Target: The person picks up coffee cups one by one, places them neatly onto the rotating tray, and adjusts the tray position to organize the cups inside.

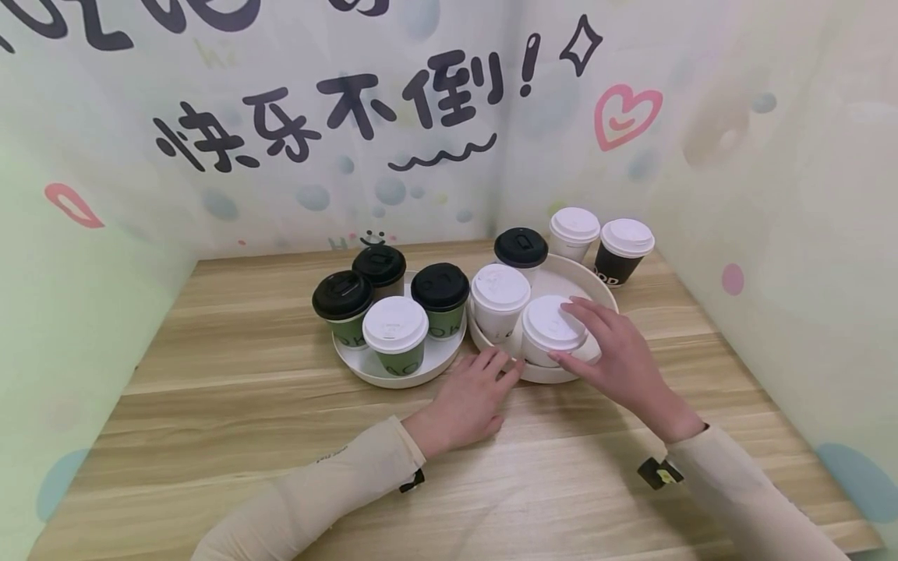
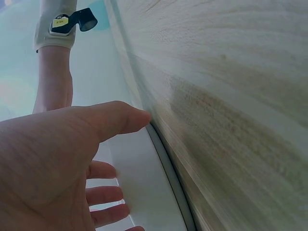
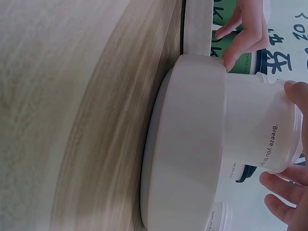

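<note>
Head view: right hand (image 1: 623,360) round white cup (image 1: 547,335) (second cup (image 1: 500,300) alongside), left hand (image 1: 468,399) loose at tray rim (image 1: 550,375).

Wht cup (image 3: 255,120) (blk txt (image 3: 270,144))

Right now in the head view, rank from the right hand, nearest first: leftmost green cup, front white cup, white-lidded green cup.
1. Front white cup, on the right tray, held by the right hand.
2. White-lidded green cup, front of the left tray.
3. Leftmost green cup, left side of the left tray.
</note>
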A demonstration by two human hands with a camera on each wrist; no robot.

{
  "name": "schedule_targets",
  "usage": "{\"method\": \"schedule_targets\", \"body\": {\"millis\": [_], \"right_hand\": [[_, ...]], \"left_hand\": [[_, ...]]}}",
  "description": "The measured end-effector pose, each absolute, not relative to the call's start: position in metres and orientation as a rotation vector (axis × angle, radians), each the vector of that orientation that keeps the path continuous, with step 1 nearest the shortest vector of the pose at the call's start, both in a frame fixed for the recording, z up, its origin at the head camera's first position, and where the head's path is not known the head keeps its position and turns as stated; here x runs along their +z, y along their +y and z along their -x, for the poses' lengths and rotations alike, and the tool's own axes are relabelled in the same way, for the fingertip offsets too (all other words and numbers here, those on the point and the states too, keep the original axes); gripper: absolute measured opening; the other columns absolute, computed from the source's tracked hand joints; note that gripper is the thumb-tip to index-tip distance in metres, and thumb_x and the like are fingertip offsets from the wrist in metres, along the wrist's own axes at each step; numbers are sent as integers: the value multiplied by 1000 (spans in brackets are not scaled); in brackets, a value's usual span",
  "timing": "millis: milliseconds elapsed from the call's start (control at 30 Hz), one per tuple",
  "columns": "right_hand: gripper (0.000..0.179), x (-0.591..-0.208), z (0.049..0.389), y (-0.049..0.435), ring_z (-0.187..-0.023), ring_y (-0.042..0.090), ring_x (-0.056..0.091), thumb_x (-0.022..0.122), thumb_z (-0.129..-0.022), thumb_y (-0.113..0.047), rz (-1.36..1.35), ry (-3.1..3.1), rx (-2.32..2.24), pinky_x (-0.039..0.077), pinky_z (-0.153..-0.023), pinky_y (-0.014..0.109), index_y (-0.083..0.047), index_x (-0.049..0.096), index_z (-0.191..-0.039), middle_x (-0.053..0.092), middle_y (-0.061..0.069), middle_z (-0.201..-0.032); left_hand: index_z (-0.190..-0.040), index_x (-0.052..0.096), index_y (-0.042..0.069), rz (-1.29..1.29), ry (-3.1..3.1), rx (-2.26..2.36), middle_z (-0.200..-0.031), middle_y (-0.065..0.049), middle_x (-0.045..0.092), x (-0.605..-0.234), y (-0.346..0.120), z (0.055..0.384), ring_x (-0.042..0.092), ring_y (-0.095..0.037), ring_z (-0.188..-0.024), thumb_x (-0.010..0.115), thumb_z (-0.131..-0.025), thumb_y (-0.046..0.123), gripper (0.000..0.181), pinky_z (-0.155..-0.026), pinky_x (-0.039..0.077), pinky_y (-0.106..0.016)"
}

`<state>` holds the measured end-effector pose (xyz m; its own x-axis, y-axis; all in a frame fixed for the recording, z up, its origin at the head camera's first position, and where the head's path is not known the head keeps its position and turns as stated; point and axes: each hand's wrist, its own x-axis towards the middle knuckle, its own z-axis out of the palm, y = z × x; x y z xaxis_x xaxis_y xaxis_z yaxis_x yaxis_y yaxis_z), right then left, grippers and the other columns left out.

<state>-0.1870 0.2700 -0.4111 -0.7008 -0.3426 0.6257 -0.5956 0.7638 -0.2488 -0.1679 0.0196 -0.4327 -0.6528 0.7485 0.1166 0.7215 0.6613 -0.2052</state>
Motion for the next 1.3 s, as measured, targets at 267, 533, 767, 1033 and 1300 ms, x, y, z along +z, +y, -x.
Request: {"method": "schedule_targets", "body": {"millis": [267, 533, 767, 1033, 1300], "right_hand": [[72, -411, 188, 270, -120, 38, 59, 88, -67, -29, -697, -2401, 584, 48, -92, 55, -7, 60, -131, 61, 19, -134], [73, -413, 189, 270, -118, 38, 59, 87, -69, -29, -700, -2405, 578, 48, -90, 56, -8, 59, -132, 61, 19, -134], [74, -412, 190, 271, -121, 37, 58, 87, -69, -30, -694, -2414, 569, 45, -91, 56, -8, 58, -133, 60, 18, -135], [76, -412, 189, 271, -123, 38, 56, 86, -69, -32, -688, -2429, 547, 43, -95, 57, -8, 56, -135, 59, 17, -137], [79, -413, 189, 272, -124, 39, 55, 86, -70, -31, -685, -2446, 536, 42, -99, 58, -8, 53, -138, 58, 17, -138]], "left_hand": [[-149, 40, 17, 1200, -2679, 218, -138, -2, 44, -433, 20, 168, 43, -22, -130, 70, -84, 49, 78, -98, 50, -35], [-148, 41, 17, 1205, -2658, 194, -137, -2, 45, -434, 20, 169, 43, -21, -129, 71, -83, 47, 78, -97, 50, -35], [-147, 42, 17, 1204, -2649, 171, -136, -2, 45, -433, 19, 169, 43, -21, -128, 71, -83, 46, 76, -96, 51, -35], [-149, 41, 18, 1200, -2669, 184, -137, -2, 45, -432, 19, 168, 43, -21, -129, 70, -84, 46, 76, -97, 50, -35], [-149, 40, 17, 1200, -2673, 189, -137, -2, 44, -434, 19, 168, 43, -22, -129, 70, -84, 46, 76, -97, 50, -35]]}}
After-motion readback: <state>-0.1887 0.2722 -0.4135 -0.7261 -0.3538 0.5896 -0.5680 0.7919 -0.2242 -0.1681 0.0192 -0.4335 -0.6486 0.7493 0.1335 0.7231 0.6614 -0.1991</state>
